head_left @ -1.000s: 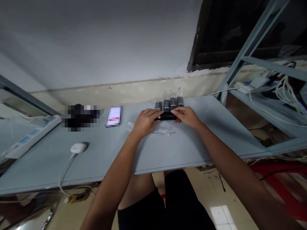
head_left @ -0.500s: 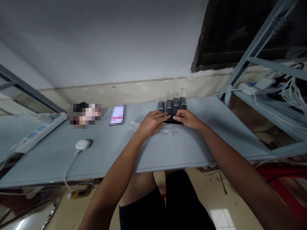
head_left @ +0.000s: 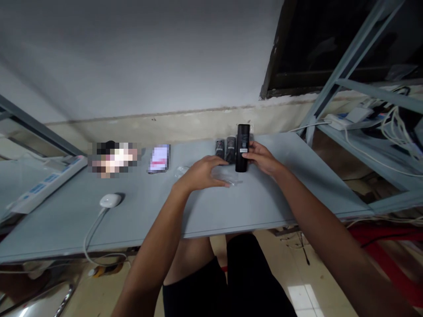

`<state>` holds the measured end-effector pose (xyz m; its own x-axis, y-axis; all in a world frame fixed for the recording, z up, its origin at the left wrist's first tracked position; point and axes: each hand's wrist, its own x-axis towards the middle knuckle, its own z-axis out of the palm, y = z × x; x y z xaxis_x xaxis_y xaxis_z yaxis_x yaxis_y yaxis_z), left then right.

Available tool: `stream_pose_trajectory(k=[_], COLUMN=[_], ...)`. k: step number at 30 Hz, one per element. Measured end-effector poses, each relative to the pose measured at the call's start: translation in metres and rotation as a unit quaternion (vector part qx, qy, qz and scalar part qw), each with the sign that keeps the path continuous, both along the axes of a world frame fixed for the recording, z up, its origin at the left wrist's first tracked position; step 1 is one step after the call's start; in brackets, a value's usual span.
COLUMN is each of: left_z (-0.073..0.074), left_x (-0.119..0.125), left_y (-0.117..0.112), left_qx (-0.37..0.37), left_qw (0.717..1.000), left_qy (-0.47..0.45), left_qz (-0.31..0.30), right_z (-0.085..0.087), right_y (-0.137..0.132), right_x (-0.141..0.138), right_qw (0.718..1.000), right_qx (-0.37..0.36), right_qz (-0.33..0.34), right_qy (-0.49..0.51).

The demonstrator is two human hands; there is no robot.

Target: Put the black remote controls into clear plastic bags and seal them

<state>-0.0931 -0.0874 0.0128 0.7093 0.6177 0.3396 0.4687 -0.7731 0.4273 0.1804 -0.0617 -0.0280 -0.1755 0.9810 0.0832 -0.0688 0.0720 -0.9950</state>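
Observation:
My right hand grips a long black remote control by its right side. It is held upright with a small white label facing me. To its left, my left hand is open, thumb and fingers apart, with nothing between them. A crumpled clear plastic bag lies under and beside this hand. Just beyond the fingers rest two dark remote controls in clear wrapping, one at the left and one closer to the held one. Whatever lies behind the held remote is mostly hidden.
The grey table runs up to the wall. A blurred phone and a pixelated object lie at the back left. Nearer me is a white plug-like piece with a cable. A power strip crosses the left end.
The black remote control has turned from lying crosswise in both hands to standing lengthwise in the right hand. My left hand has let go and opened, slightly to the left.

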Motion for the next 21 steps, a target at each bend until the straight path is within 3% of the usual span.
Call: stream_pose_trajectory(k=[6, 13, 21], left_z=[-0.004, -0.004, -0.010], left_x=[-0.005, -0.005, 0.006], left_y=[0.002, 0.004, -0.002], left_qx=[-0.106, -0.108, -0.056], left_qw=[0.986, 0.985, 0.990], left_qy=[0.115, 0.089, 0.037], left_qz=[0.058, 0.097, 0.120], right_z=[-0.001, -0.014, -0.019], right_y=[0.002, 0.008, 0.007], right_x=[0.002, 0.004, -0.016], right_qw=[0.999, 0.998, 0.993], right_qx=[0.047, 0.049, 0.068], right_qz=[0.014, -0.033, -0.096], right_qy=[-0.003, -0.034, -0.032])
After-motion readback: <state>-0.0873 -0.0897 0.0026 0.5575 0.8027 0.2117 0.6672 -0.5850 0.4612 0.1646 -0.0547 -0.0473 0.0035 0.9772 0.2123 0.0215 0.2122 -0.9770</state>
